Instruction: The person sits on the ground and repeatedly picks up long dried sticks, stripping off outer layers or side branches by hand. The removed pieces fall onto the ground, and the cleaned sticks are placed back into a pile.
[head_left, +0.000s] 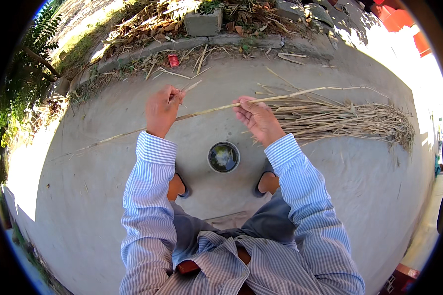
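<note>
Striped shirt (216, 268) is closest, bottom of frame. Right hand (258, 119) (the nearer one) pinches a long stalk (206, 111) mid-frame, which slants lower left to upper right, passing under the left wrist. Left hand (162, 109)'s fingertips are closed on a pale strip (193, 85). Stalk bundle (334, 120)'s off right.

Stalk (206, 111): one, long, slender, dry, straw-coloured; gently bowed, slanting from left of frame up to upper right; left end wispy, right end thinning to a drooping tip. Strip (194, 85): one, short, narrow, pale; tilted up rightward, upper frame, just left of centre.
</note>
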Demonstrator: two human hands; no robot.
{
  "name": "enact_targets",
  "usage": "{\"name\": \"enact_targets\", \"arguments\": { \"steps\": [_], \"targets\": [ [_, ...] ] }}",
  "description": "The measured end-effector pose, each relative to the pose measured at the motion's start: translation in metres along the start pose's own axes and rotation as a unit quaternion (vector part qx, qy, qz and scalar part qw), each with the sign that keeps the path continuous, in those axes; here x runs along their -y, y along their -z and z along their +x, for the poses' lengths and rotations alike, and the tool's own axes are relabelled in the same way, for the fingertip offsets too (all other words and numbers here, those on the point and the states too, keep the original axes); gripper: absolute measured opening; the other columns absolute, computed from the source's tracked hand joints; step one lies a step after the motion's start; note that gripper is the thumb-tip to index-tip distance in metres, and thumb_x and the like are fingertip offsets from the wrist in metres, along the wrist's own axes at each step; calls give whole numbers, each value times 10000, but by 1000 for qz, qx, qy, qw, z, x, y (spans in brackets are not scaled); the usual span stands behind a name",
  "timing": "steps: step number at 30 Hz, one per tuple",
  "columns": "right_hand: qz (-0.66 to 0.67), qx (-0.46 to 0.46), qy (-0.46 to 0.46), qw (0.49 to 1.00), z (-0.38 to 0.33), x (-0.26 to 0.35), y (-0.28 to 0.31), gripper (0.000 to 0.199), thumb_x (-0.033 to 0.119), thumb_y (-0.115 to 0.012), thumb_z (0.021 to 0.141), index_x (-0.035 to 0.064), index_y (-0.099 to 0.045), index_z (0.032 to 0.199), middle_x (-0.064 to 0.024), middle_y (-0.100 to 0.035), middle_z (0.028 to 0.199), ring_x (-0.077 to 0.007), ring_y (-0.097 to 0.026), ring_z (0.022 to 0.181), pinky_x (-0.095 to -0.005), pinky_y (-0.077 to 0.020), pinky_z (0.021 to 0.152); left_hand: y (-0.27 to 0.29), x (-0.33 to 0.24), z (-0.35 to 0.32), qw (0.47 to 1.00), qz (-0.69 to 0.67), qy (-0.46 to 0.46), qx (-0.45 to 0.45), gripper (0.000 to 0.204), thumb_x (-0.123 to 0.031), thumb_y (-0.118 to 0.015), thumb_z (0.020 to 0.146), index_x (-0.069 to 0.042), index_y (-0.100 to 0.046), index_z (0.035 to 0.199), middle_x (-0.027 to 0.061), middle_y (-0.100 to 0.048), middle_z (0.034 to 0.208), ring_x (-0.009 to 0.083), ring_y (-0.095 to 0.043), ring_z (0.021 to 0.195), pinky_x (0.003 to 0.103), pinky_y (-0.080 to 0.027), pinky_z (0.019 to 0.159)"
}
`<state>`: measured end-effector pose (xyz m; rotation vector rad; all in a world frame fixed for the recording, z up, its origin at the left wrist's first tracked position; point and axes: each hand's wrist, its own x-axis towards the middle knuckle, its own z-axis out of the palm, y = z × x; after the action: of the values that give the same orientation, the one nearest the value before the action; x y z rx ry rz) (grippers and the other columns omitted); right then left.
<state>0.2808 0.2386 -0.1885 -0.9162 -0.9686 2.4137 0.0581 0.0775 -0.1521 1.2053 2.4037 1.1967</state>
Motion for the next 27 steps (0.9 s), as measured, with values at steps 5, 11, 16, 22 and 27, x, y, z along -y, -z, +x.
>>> {"name": "enact_targets", "arguments": {
  "steps": [5,11,16,22,27],
  "targets": [
    [-22,8,20,1000,8,0,2,279,191,-635,908,30,-559,1123,-58,-648,985,-142,-633,882,-264,-528,762,19,14,-8,941,289,-135,-110,262,-294,-594,897,-37,-632,863,96,-614,696,273,-571,707,410,-409,697],
    [-32,-46,32,998,13,1,0,337,246,-664,891,12,-562,1112,-60,-644,913,-140,-638,835,-256,-525,718,13,-16,-16,954,188,-233,-21,243,-310,-652,844,-70,-648,884,90,-627,715,273,-573,716,407,-395,679],
    [-37,-48,31,998,12,0,-8,356,261,-677,883,6,-562,1103,-66,-639,902,-143,-637,820,-255,-527,687,-4,-10,-18,952,129,-278,2,234,-266,-710,808,-60,-657,907,73,-633,709,236,-584,695,378,-404,672],
    [-43,-42,-3,998,16,-3,-3,334,262,-683,877,19,-565,1074,-68,-637,913,-154,-639,842,-262,-529,707,10,-8,-4,979,-201,-9,-17,228,-241,-653,882,-16,-628,914,82,-637,742,254,-598,735,361,-439,692],
    [-40,15,-30,999,13,-14,-12,293,243,-679,879,32,-581,1056,-67,-644,912,-156,-649,855,-265,-529,721,-24,-38,-18,940,189,-283,-37,253,-295,-641,867,-42,-633,872,84,-638,751,257,-588,760,385,-421,706]
  ]
}}
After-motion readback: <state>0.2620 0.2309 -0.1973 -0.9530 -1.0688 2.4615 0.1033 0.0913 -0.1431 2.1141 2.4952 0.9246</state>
